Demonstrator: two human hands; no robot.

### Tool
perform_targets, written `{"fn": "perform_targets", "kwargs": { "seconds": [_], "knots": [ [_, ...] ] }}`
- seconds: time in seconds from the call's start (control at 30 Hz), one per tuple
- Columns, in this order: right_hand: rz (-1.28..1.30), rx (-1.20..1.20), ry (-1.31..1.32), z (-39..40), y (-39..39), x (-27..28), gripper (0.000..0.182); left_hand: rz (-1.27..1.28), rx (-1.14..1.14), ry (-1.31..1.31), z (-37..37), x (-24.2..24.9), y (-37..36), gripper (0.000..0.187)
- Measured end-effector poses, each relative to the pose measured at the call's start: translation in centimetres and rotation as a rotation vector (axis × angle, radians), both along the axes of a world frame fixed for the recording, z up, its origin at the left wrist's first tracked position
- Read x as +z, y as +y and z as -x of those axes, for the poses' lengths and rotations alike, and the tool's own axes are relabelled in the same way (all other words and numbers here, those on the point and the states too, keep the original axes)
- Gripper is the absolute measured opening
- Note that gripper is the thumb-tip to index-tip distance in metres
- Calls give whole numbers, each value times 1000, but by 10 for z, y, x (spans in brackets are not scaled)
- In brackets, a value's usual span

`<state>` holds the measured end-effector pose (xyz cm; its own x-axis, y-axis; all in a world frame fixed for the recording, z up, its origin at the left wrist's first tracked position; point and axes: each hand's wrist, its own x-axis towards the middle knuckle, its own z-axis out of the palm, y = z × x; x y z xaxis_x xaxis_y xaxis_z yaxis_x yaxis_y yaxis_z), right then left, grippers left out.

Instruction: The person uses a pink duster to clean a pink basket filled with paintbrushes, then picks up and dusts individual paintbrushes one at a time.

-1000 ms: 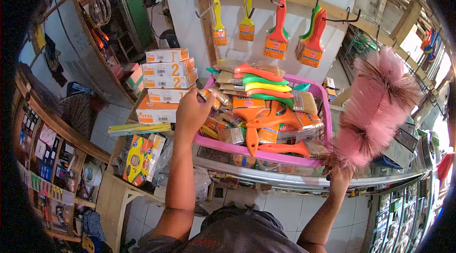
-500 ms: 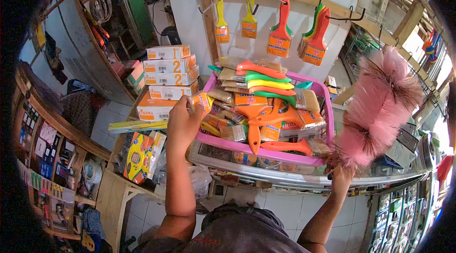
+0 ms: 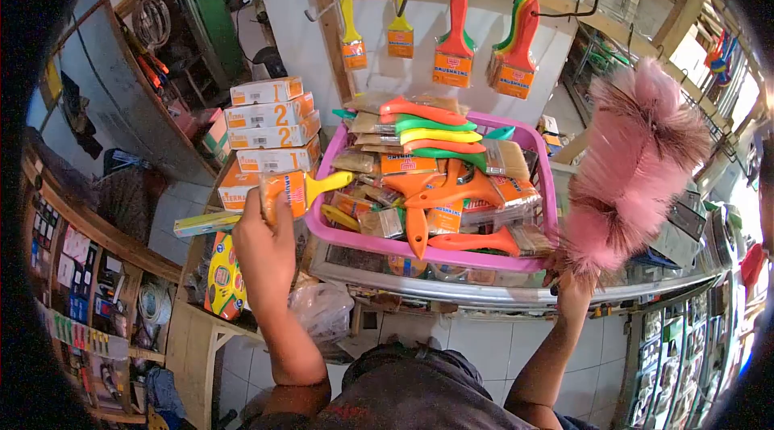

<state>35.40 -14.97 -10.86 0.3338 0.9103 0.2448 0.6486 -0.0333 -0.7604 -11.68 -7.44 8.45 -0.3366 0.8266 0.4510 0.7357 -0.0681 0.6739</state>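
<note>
My left hand (image 3: 262, 248) grips a yellow-handled paintbrush (image 3: 300, 189) by its bristle end, held just left of the pink basket (image 3: 419, 251). The basket sits on a glass counter and is piled with several packaged brushes with orange, green and yellow handles (image 3: 439, 184). My right hand (image 3: 571, 285) holds the handle of a pink feather duster (image 3: 633, 168), which stands upright to the right of the basket.
Stacked numbered cartons (image 3: 270, 127) stand left of the basket. More brushes (image 3: 451, 47) hang on hooks from a wooden rail above. A glass display counter (image 3: 500, 289) runs under the basket. Shelves of small goods (image 3: 81, 269) line the left side.
My left hand reached into the left side of the basket, took a yellow-handled brush and drew it out to the left. The duster in my right hand stayed upright.
</note>
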Motion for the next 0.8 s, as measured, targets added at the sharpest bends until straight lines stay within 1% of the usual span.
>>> {"fn": "perform_targets", "kwargs": {
  "seconds": [0.1,0.13,0.23,0.27,0.37,0.4,0.47,0.5,0.57,0.6,0.7,0.8],
  "knots": [
    [0,19,97,6,0,9,39,-239,-88,-70,4,-2,-2,24],
    [-29,10,118,6,0,7,37,-265,-92,-163,-1,3,-5,24],
    [-120,-39,184,8,0,2,31,-316,-92,-123,-1,12,-10,25],
    [-137,-55,193,9,-1,2,28,-337,-122,-163,1,10,-7,26],
    [-102,-70,144,19,-1,24,21,-279,-114,-258,0,12,-5,24],
    [-90,-67,127,22,-1,31,21,-302,-150,-299,-2,13,-3,24],
    [-188,-41,21,27,1,40,24,-346,-222,-382,-10,17,2,22],
    [-298,-15,-67,30,4,43,30,-362,-273,-414,-13,15,8,23],
    [-378,9,-106,41,8,52,35,-397,-368,-476,-17,9,23,23],
    [-348,6,-58,49,7,59,33,-367,-406,-533,-25,12,25,27],
    [-377,-12,156,95,6,95,27,-244,-552,-596,-43,13,32,30],
    [-339,21,-7,98,7,88,23,-104,-605,-653,-60,5,39,32]
  ]
}}
